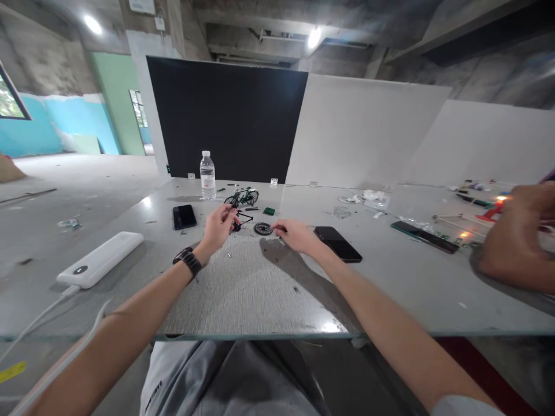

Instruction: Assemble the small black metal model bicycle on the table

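Note:
My left hand (pixel 217 226), with a dark watch on the wrist, is closed in a pinch on a small black model bicycle frame (pixel 245 218). Fingers hide part of that frame. At the right edge of a small black spoked wheel (pixel 262 229), the fingertips of my right hand (pixel 293 234) are pinched together on its rim. Just behind both hands stands a green model bicycle (pixel 243 197) with black wheels. Close by lie a small green piece (pixel 269 211) and a few thin dark parts.
A water bottle (pixel 207 176) stands at the back. Phones (pixel 184 216) (pixel 338 244) flank my hands, and a white power bank (pixel 102 260) with a cable lies left. Plastic wrapping (pixel 376 199) sits back right. Another person's arm (pixel 518 242) rests at the right beside small parts.

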`<move>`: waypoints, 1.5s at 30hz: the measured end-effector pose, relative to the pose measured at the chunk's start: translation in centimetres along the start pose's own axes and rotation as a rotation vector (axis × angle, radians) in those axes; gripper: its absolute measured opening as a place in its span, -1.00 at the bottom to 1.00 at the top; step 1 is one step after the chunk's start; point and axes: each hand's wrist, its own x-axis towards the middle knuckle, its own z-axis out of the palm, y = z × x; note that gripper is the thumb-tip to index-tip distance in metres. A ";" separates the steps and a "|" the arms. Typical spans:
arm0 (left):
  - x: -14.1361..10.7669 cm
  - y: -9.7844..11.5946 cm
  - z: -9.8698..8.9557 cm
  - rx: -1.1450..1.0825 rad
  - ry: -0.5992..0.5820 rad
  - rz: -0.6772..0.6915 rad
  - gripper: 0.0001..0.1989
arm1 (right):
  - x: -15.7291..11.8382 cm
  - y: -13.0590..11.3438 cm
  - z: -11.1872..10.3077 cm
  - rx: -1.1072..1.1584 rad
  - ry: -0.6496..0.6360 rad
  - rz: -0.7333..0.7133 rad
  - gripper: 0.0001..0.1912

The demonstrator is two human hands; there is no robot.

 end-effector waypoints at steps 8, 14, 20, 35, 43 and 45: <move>0.2 -0.2 -0.2 0.033 0.074 0.059 -0.75 | 1.3 -4.6 2.7 -0.259 -0.090 -0.239 -0.58; 0.2 -0.1 -0.1 0.025 0.047 0.038 -0.77 | 3.2 -6.8 5.1 -0.325 -0.146 -0.308 -0.52; 0.3 -0.7 -0.2 0.045 0.022 0.036 -0.72 | 3.3 -4.8 5.7 -0.301 -0.111 -0.261 -0.66; 1.9 -0.7 -3.2 0.144 0.407 0.139 -0.84 | 3.4 -2.2 4.3 -0.261 0.001 -0.100 -0.66; 2.9 -2.0 -3.9 0.130 0.422 0.092 -0.85 | 3.3 -1.7 3.5 -0.255 0.067 -0.034 -0.64; 3.2 -2.3 -4.3 0.134 0.437 0.066 -0.85 | 3.2 -1.4 3.4 -0.264 0.066 -0.036 -0.65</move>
